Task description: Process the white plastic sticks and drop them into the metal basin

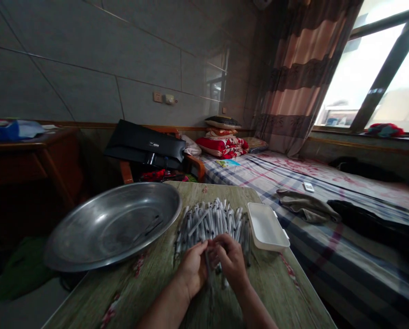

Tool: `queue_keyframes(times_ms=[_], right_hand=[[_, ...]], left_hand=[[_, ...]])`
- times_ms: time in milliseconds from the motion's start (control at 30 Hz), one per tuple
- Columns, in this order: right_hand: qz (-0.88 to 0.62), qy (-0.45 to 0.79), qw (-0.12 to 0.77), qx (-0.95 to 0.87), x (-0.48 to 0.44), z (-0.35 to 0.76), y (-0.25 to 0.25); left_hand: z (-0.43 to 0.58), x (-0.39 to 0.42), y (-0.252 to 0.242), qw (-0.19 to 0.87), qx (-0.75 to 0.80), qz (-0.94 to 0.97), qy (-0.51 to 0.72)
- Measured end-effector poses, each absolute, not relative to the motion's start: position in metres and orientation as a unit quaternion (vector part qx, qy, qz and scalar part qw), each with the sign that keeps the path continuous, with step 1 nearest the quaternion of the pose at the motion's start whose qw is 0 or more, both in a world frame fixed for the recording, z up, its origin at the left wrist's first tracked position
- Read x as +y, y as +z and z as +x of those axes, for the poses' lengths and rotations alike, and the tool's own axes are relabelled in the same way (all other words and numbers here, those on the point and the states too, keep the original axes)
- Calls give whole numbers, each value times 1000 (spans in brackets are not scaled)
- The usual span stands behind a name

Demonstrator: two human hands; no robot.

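Note:
A heap of slim clear-plastic pens (218, 217), several with dark ends, lies on the wood-patterned table. At the near edge of the heap, my left hand (194, 268) is closed around a thin pen (209, 269), which is blurred and points toward me. My right hand (231, 260) is close beside it, fingers curled and pinching at the pen's upper end; the exact grip is partly hidden. More pens show under and behind my hands. To the left, a wide metal basin (88, 242) holds several thin dark sticks (153, 226). A white plastic box (268, 228) stands right of the heap.
The table (170, 292) has rounded far corners. A bed with a checked sheet (331, 256) adjoins it on the right, with clothes (304, 205) and a small white device (308, 187) on it. Beyond the table, a chair carries a black bag (146, 144). A wooden desk (43, 155) stands left.

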State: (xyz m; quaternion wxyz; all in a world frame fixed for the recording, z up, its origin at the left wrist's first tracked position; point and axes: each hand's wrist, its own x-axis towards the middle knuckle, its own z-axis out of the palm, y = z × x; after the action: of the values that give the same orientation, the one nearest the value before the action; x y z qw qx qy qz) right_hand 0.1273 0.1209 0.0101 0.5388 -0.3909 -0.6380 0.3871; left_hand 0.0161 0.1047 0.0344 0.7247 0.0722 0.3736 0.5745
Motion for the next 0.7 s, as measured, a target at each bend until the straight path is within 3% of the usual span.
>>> queue_keyframes(times_ms=[100,233,433,700], right_hand=[[-391,334,533,-672,117,126,12],[-381,409,592,-580,122,124,5],[-387,412,649,-510,134,118,-10],[-387,421,588,-573,124,107,-16]], left_hand=[[16,107,33,734,368,33,569],[15,104,36,749,351,-18,561],[11,98,39,736,376,-31,562],[19,99,33,722,404,4,562]])
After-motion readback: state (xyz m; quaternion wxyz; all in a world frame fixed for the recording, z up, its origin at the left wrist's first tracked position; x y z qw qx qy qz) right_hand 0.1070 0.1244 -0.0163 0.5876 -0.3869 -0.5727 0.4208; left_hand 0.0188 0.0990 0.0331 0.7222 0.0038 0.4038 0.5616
